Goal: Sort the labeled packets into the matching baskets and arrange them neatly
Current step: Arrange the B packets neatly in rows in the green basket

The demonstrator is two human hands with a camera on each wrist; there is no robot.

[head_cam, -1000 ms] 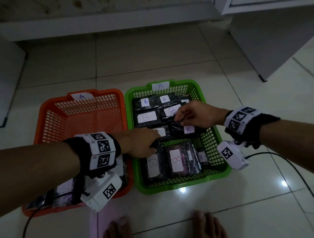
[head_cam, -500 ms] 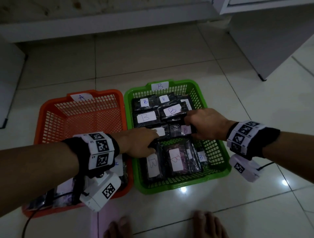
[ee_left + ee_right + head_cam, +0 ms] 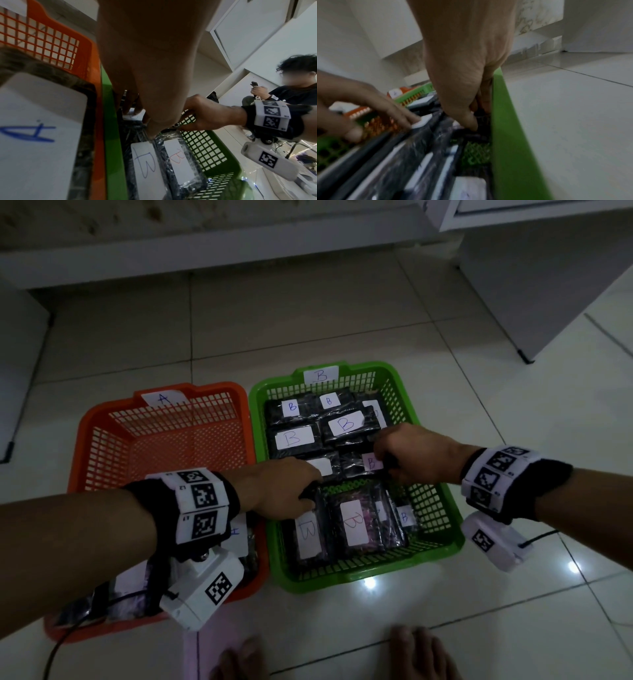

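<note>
Right hand (image 3: 416,455) curled low inside the green basket (image 3: 442,546), fingers and thumb pinching the right edge of a black packet (image 3: 359,465) with a pinkish B label, close against the right wall; in the right wrist view, thumb (image 3: 471,121) pressed down onto dark wrapping just beside the green rim. Left hand (image 3: 284,487) reaching across from over the orange basket (image 3: 102,436), fingers bent onto the neighbouring middle-row packet (image 3: 323,467) with a white label, thumb tip touching the top of a front packet (image 3: 308,534) marked B; whether gripping or only pressing, cannot tell. Beside that, another front packet (image 3: 354,523) with a reddish B, then thinner ones standing on edge toward the right wall, one showing a small B label (image 3: 405,517). Further back, a row of packets lying flat with B labels, one large label (image 3: 294,438) at left, one tilted label (image 3: 346,423) at right, two smaller behind. On the far rim, a paper tag (image 3: 321,375) marked B. Left of it and touching side to side, the orange basket tagged A (image 3: 163,398), far half showing bare mesh, near end holding packets with white labels, largely hidden under the left forearm; one label (image 3: 34,135) marked A in the left wrist view. All on a pale tiled floor (image 3: 513,405), bare toes (image 3: 421,652) at the bottom edge. In the left wrist view, a seated person (image 3: 295,92) in the background.
</note>
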